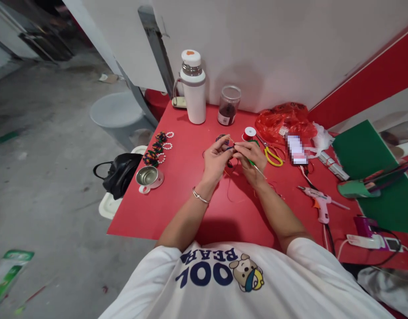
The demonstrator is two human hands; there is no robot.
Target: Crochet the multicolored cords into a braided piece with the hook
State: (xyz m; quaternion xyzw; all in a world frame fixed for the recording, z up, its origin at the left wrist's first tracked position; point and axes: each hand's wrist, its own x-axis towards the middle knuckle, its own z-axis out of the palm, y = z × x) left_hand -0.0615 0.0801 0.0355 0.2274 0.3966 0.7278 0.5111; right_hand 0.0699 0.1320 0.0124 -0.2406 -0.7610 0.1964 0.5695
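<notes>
left hand (216,158) pinches thin multicoloured cord knot (231,147) | right hand (252,160) grips thin green stick tool (252,163) beside it | risk: tip slips toward left fingertips, knot loosens

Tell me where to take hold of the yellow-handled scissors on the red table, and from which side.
Take the scissors by the yellow handle loops, which lie flat at the near end, blades pointing away toward the red spool. Coming from above on the right looks best, since the right hand, pinching cord, sits close on their left.
</notes>
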